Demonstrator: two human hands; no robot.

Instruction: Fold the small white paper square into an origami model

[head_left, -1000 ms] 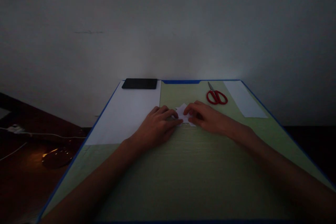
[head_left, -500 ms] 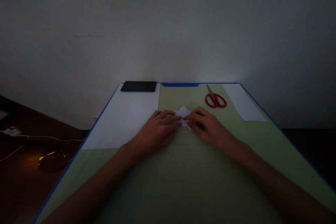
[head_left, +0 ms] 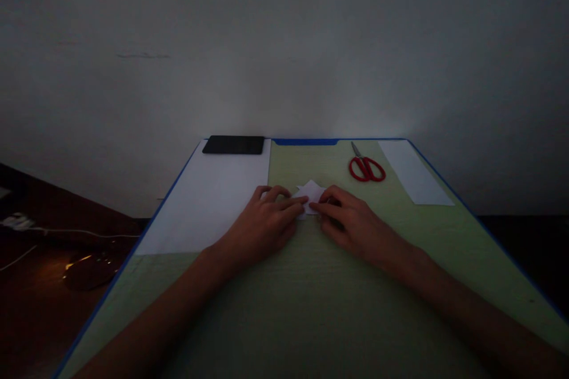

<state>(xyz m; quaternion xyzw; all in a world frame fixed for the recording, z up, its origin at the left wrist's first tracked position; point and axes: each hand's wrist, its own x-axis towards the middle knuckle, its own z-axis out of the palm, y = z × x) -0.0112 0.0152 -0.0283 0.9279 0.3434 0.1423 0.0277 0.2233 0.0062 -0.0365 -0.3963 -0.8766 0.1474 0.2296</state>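
A small folded piece of white paper (head_left: 311,192) lies on the green mat (head_left: 320,296) near the middle of the table. My left hand (head_left: 267,225) rests palm down at its left side, fingers pressed together on the paper's edge. My right hand (head_left: 351,222) comes in from the right, with its fingertips pinching the paper's lower edge and touching those of the left hand. Both hands cover the near part of the paper. The light is dim.
A large white sheet (head_left: 208,201) lies at the left with a black phone (head_left: 233,144) at its far end. Red-handled scissors (head_left: 367,167) and a narrow white paper strip (head_left: 413,177) lie at the back right. Cables and a wooden floor are at the left.
My right hand has slid left and nearer along the paper until its fingertips meet the left hand's. The paper's far point shows more. The left hand has barely moved.
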